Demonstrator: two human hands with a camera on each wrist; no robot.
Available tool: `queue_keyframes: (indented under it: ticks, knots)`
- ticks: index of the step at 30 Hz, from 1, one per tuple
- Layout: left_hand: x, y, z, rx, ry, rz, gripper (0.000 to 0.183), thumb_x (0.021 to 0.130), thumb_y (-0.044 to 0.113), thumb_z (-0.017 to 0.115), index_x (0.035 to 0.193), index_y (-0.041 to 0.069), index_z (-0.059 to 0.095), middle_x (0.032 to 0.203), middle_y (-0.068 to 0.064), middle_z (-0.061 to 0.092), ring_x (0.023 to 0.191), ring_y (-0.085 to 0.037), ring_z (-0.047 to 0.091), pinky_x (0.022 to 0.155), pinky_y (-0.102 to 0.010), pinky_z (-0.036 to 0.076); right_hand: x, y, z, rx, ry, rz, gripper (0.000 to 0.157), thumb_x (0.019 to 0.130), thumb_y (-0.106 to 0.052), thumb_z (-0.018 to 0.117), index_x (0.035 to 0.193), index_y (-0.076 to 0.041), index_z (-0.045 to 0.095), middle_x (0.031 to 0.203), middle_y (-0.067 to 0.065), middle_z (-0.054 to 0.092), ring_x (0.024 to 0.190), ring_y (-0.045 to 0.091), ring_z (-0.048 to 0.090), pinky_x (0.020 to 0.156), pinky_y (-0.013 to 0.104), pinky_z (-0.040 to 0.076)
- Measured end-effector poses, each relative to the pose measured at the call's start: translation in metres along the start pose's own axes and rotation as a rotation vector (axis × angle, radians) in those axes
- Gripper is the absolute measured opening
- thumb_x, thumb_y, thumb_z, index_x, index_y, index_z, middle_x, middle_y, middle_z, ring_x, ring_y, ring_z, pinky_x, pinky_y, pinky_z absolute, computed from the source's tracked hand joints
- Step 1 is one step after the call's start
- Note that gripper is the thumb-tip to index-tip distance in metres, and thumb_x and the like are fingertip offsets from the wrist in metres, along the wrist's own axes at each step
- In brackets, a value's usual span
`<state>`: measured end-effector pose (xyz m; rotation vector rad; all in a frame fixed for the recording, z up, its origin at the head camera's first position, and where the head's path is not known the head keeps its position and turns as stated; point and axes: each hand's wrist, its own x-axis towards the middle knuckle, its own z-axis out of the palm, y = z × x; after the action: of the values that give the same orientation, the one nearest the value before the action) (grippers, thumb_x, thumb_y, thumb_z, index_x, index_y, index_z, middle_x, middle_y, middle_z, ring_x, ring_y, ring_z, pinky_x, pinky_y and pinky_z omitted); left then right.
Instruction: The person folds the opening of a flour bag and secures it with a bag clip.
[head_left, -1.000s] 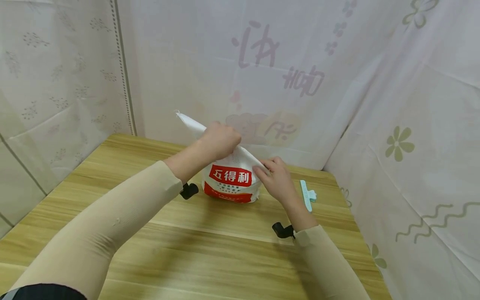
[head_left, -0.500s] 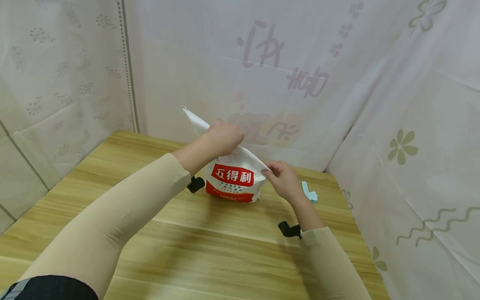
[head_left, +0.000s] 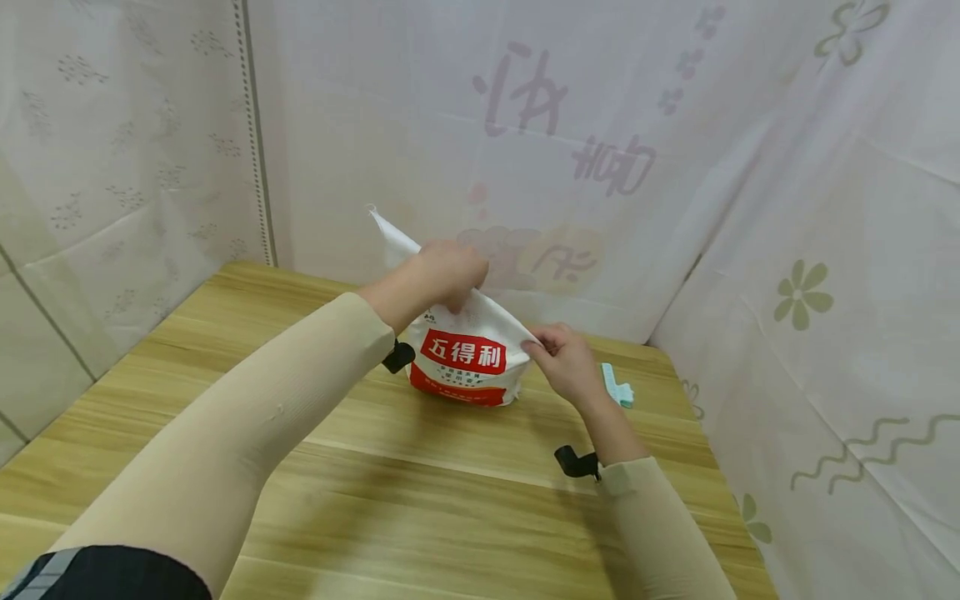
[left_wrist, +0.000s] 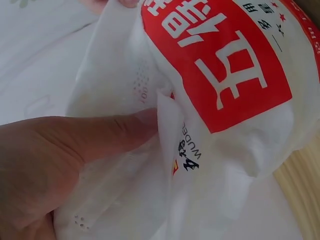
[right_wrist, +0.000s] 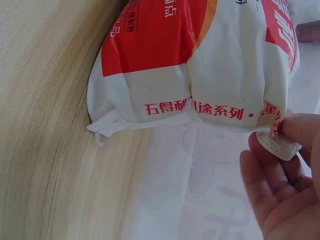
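A white flour bag (head_left: 463,367) with red printed panels stands on the table, its loose top pulled up into a slanting edge. The left hand (head_left: 450,273) grips this top near its middle. In the left wrist view, the left thumb (left_wrist: 120,131) presses into a fold of the bag (left_wrist: 227,80), while its other fingers are mostly hidden. Lower on the slanting edge, the right hand (head_left: 566,362) pinches the bag's right corner between thumb and fingers. The right wrist view shows that corner folded between the fingers of the right hand (right_wrist: 285,185).
Behind the right wrist lies a light teal bag clip (head_left: 618,388), partly covered from view. The wood-grain table (head_left: 360,508) runs back to a printed white curtain (head_left: 420,108), with more curtain at both sides. Black wrist-camera mounts (head_left: 576,462) stick out from both wrists.
The right hand has shifted slightly right and closed its pinch on the bag's corner. The slanting top edge is drawn tauter, its left tip a little higher. The wrist now hides part of the clip.
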<state>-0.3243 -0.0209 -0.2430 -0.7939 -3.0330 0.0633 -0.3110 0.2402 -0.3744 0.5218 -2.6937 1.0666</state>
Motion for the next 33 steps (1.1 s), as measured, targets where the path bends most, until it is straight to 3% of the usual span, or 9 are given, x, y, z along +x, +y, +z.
queue_keyframes:
  ticks: [5, 12, 18, 21, 27, 33]
  knots:
    - [0.002, -0.003, 0.002, -0.027, -0.002, 0.003, 0.023, 0.091, 0.01, 0.085, 0.113, 0.012, 0.076, 0.111, -0.006, 0.077, 0.101, -0.027, 0.071, 0.087, -0.046, 0.063, 0.0, -0.001, -0.001, -0.007, 0.011, -0.006, 0.018, 0.103, -0.02, 0.079, 0.11, -0.003, 0.083, 0.11, 0.016, 0.072, 0.094, 0.028, 0.066, 0.077, 0.033, 0.056]
    - [0.005, -0.013, 0.006, -0.109, -0.018, -0.02, 0.019, 0.093, 0.011, 0.083, 0.111, 0.012, 0.078, 0.109, -0.006, 0.078, 0.099, -0.027, 0.073, 0.085, -0.043, 0.064, 0.001, 0.002, -0.004, 0.037, -0.008, -0.013, 0.021, 0.104, -0.02, 0.077, 0.118, -0.005, 0.083, 0.115, 0.016, 0.071, 0.102, 0.03, 0.072, 0.08, 0.022, 0.06]
    - [0.005, -0.012, 0.007, -0.129, -0.03, -0.035, 0.018, 0.092, 0.01, 0.082, 0.11, 0.012, 0.078, 0.108, -0.005, 0.077, 0.098, -0.026, 0.072, 0.085, -0.043, 0.063, -0.005, 0.007, -0.023, 0.04, -0.078, 0.055, 0.037, 0.111, -0.04, 0.066, 0.132, -0.012, 0.079, 0.128, 0.014, 0.069, 0.112, 0.029, 0.069, 0.091, 0.036, 0.059]
    - [0.004, -0.013, 0.009, -0.14, -0.034, -0.051, 0.017, 0.093, 0.009, 0.081, 0.109, 0.013, 0.078, 0.107, -0.004, 0.077, 0.097, -0.026, 0.072, 0.085, -0.042, 0.063, -0.005, 0.019, -0.035, 0.047, -0.058, 0.09, 0.044, 0.114, -0.046, 0.058, 0.136, -0.012, 0.077, 0.127, 0.016, 0.071, 0.114, 0.031, 0.068, 0.092, 0.036, 0.057]
    - [0.004, -0.014, 0.012, -0.151, -0.028, -0.045, 0.014, 0.092, 0.007, 0.079, 0.104, 0.013, 0.078, 0.104, -0.003, 0.077, 0.096, -0.025, 0.071, 0.084, -0.042, 0.062, -0.006, 0.054, -0.061, 0.003, 0.026, 0.124, 0.042, 0.117, -0.034, 0.053, 0.134, -0.003, 0.076, 0.119, 0.019, 0.075, 0.108, 0.028, 0.07, 0.08, 0.023, 0.056]
    - [0.007, -0.014, 0.014, -0.153, -0.013, -0.036, 0.015, 0.09, 0.01, 0.082, 0.103, 0.014, 0.077, 0.103, -0.002, 0.076, 0.095, -0.024, 0.071, 0.086, -0.042, 0.061, -0.014, 0.088, -0.082, -0.091, 0.003, 0.254, 0.049, 0.116, -0.038, 0.052, 0.137, 0.001, 0.072, 0.127, 0.027, 0.075, 0.11, 0.037, 0.071, 0.077, 0.03, 0.057]
